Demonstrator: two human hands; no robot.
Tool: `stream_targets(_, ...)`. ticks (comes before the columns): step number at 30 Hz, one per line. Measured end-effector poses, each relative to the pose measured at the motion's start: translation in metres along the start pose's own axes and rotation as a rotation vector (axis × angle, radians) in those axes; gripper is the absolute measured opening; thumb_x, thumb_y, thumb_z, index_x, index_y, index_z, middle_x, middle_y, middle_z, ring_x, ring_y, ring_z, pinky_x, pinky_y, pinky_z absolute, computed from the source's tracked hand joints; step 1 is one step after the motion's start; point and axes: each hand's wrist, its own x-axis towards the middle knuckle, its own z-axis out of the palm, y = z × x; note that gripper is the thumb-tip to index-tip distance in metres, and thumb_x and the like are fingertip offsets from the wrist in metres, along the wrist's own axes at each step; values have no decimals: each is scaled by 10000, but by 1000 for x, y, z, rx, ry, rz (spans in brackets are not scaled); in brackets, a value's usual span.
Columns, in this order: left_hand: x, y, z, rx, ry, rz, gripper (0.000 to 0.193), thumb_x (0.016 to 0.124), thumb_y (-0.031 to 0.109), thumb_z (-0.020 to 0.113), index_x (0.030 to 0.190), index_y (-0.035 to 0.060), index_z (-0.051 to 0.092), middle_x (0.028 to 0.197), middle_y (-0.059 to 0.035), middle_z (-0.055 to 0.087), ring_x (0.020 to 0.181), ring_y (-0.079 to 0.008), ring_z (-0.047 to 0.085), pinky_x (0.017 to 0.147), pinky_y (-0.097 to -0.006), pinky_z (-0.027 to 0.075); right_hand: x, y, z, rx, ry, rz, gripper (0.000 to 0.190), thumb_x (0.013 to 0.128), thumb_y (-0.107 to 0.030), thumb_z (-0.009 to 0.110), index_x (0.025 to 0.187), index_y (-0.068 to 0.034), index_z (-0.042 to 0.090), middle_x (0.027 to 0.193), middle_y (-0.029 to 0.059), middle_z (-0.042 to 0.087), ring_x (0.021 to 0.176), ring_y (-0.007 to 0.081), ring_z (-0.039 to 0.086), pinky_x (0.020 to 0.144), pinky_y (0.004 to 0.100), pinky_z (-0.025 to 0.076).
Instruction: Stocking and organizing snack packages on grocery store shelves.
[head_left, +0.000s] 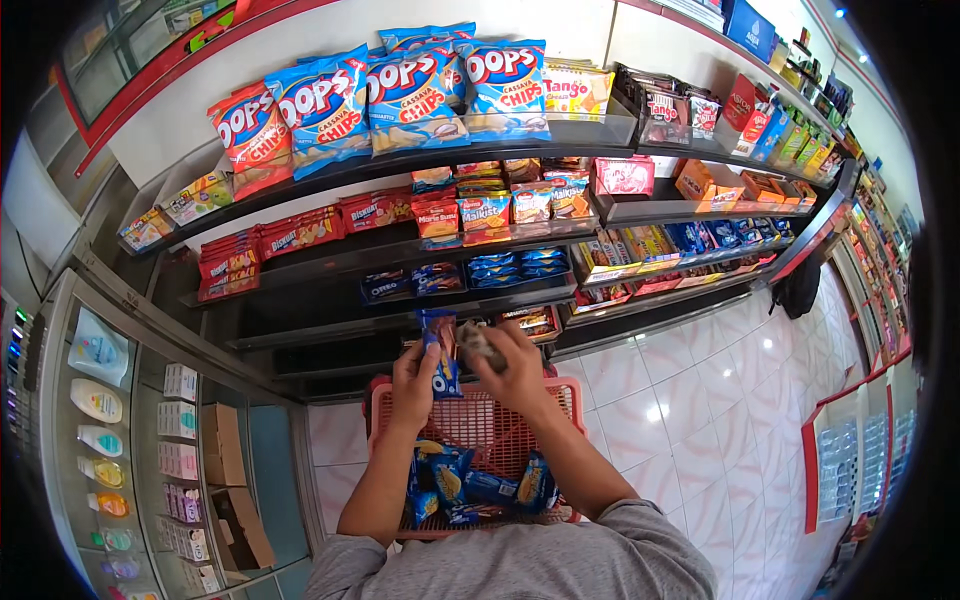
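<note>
My left hand (417, 382) grips a blue packet of Oreo biscuits (445, 360), held upright above the basket. Close to its right, my right hand (511, 364) holds a crumpled brownish cloth (480, 346), its exact kind blurred. Beneath both hands is a pink plastic basket (576, 409) with several blue biscuit packets (450, 480) lying in its near part. Just beyond the hands, on a lower black shelf, sit Oreo packets (386, 286) and stacked blue packets (493, 270).
Black shelves with clear front lips (375, 259) curve across the front, holding chip bags (420, 97) and red Biskuat packets (300, 232). A glass cabinet (142, 375) with bottles and boxes stands at left. White floor tiles (675, 405) lie at right, with a black bag (799, 289) beyond.
</note>
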Motion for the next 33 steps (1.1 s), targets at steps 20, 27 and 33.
stream_targets(20,-3,5,5,487,-233,201,382,953,304,645,1145,-25,619,988,-107,667,869,-156,626,771,-302,503,1,6,-4,62,107,72,257,819,-104,713,1041,16,665,866,160,618,711,326,634,631,370,511)
stream_targets(27,-1,1,4,562,-224,261,449,944,328,650,1226,-16,593,1083,-156,659,941,-208,650,821,-321,521,11,17,-9,-1,192,97,265,829,-108,708,1054,21,655,884,173,630,746,342,636,655,371,507)
stream_targets(33,-4,6,13,575,-198,245,487,946,302,649,1318,7,545,1157,-172,640,1022,-262,644,906,-356,504,8,8,-17,92,136,-48,224,800,-70,711,984,40,646,848,170,616,724,304,616,646,354,491)
